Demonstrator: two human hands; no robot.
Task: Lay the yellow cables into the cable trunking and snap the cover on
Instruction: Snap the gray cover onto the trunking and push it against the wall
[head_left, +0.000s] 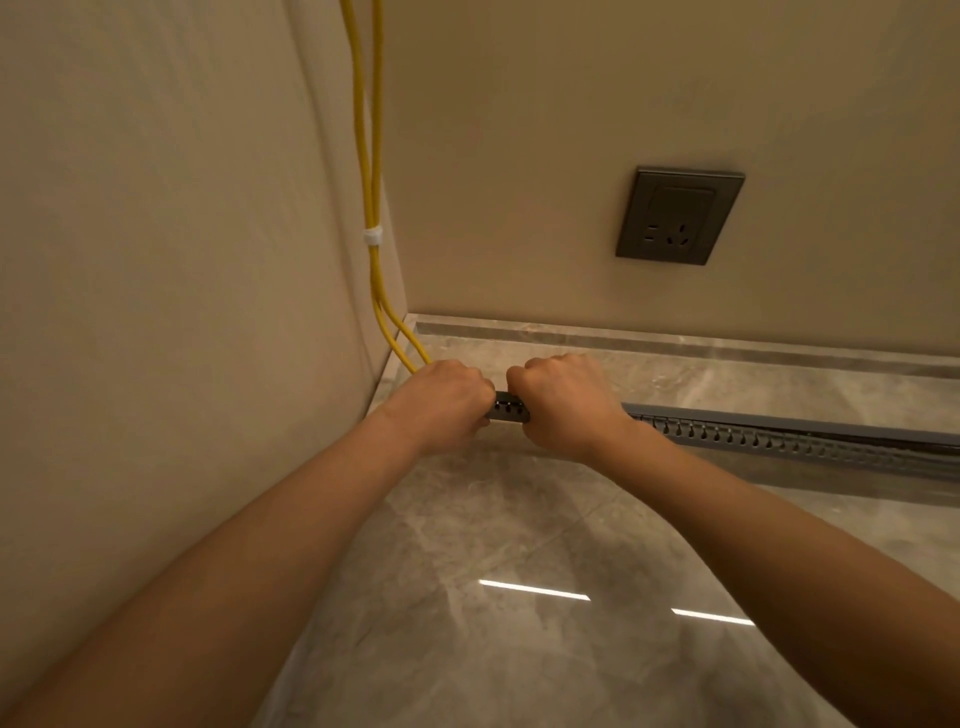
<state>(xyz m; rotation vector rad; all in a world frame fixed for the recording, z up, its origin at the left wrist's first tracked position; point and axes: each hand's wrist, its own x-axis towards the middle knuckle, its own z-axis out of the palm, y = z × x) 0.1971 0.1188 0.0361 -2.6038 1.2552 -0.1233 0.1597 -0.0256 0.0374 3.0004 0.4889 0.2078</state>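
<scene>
- Up and to the left of the left hand, two yellow round-sheathed cables (371, 156) hang down the wall corner, bound by a white fabric tie (372, 236). Below the tie they part slightly and run down to the back of that hand, where they pass out of sight.
- The left hand (441, 405) is clenched, knuckles up, its fingers curled down over the near end of the dark grey slotted plastic cable trunking (510, 408). Its fingertips are hidden, so it cannot be told whether it also pinches the cables.
- Only a short piece of trunking shows between the two hands, which sit close together.
- The right hand (566, 405) grips the trunking the same way, fingertips hidden.
- From the right hand the trunking runs on rightward along the glossy grey marble floor tile (519, 571), its long axis roughly parallel to the grey stone skirting (675, 338) beyond the hands.
- A flat grey strip (779, 425) lies along its top. It may be the cover or the channel's far wall.
- Judged from this, the cables enter on the left hand's side and the channel stretches away past the right hand. The left hand is therefore the nearer one to feed them in, working rightward along that axis.
- Above and to the right of the right hand, a dark grey rectangular wall socket (678, 215) sits on the back wall.
</scene>
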